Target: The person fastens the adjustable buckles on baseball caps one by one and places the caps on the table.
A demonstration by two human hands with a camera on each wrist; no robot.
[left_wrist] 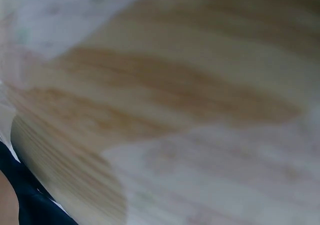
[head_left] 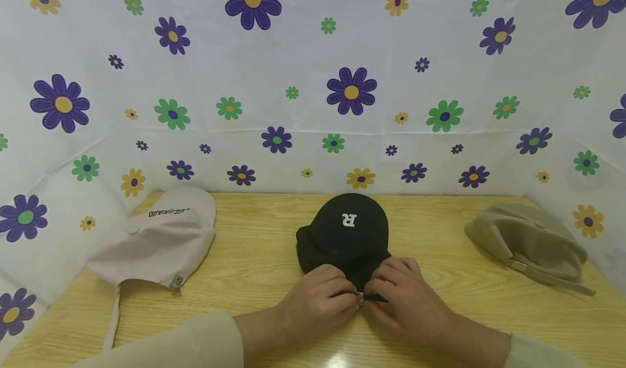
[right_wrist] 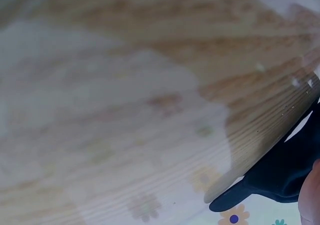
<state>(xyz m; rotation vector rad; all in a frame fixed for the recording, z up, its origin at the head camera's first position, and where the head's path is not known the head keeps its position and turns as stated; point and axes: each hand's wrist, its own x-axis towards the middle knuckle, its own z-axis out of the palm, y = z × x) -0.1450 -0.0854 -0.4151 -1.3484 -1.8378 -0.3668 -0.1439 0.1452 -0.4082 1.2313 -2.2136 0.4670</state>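
In the head view a black baseball cap (head_left: 353, 243) with a white letter R lies at the middle of the wooden table. Its near side has a strap with a small metal buckle (head_left: 360, 298). My left hand (head_left: 318, 303) pinches the strap at the left of the buckle, fingers curled. From the right, my right hand (head_left: 406, 300) grips the strap close to the buckle. Fingers hide most of the strap. The left wrist view has a dark piece of the cap (left_wrist: 30, 190) in its lower left corner; the right wrist view catches the cap (right_wrist: 280, 170) at lower right.
A pale pink cap (head_left: 156, 243) with dark lettering lies on the left, its strap (head_left: 113, 319) hanging loose toward the near edge. At the right is a tan cap (head_left: 533, 240). Behind the table (head_left: 259, 237) hangs a white flowered cloth (head_left: 293, 52).
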